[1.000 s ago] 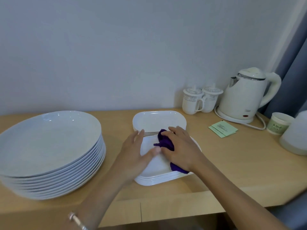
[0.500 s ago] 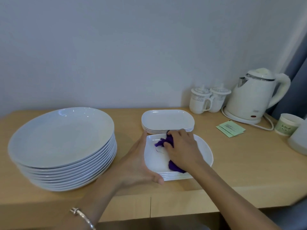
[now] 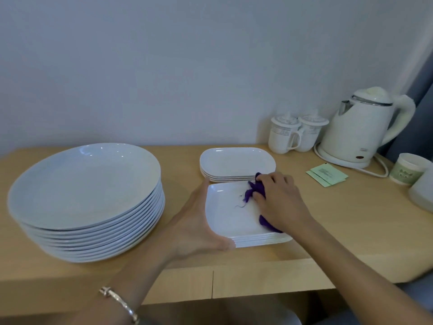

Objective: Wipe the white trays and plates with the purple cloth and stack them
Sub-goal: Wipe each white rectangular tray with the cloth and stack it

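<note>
The near stack of white trays [image 3: 228,214] lies flat, perhaps five deep. On the right of its top tray my right hand [image 3: 281,202] grips the bunched purple cloth [image 3: 254,192]. Just behind it sits a shorter tray stack [image 3: 236,160], and to its left a tall stack of round white plates [image 3: 84,184].

1. The left hand [image 3: 199,221] slides off the top tray [image 3: 229,214] and now braces the stack's left edge.
2. The right hand [image 3: 281,202] sweeps the purple cloth [image 3: 254,190] to the tray's far right corner.
3. More bare tray now shows.
</note>
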Demonstrator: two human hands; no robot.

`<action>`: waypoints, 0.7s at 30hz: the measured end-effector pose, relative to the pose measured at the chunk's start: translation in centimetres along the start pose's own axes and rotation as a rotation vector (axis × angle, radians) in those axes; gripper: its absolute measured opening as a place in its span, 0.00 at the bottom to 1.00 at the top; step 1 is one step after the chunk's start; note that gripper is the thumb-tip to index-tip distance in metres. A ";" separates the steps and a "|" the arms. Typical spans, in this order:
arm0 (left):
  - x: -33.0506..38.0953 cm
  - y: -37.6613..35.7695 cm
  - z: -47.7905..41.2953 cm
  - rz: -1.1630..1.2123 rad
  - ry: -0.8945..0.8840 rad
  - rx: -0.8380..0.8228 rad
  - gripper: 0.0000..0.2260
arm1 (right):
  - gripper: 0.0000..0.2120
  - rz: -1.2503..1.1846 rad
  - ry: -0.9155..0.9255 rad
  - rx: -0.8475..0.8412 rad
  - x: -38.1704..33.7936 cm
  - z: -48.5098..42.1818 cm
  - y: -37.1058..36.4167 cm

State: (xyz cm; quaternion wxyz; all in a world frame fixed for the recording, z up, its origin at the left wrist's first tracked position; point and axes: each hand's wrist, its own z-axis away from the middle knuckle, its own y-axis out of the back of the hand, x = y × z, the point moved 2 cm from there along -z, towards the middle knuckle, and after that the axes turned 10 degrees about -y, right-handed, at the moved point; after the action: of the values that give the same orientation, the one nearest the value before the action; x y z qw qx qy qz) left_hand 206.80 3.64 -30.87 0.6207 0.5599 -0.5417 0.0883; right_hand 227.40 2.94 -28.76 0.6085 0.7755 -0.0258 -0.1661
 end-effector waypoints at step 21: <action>0.7 -0.2 -0.1 0.074 -0.006 0.000 0.53 | 0.19 -0.145 0.106 -0.078 -7.0 1.0 -2.1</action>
State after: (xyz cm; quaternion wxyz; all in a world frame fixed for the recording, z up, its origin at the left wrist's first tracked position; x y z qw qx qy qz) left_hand 207.27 3.27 -30.50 0.6152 0.5400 -0.5639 0.1094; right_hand 220.19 4.25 -29.43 0.6251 0.7588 0.0692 -0.1695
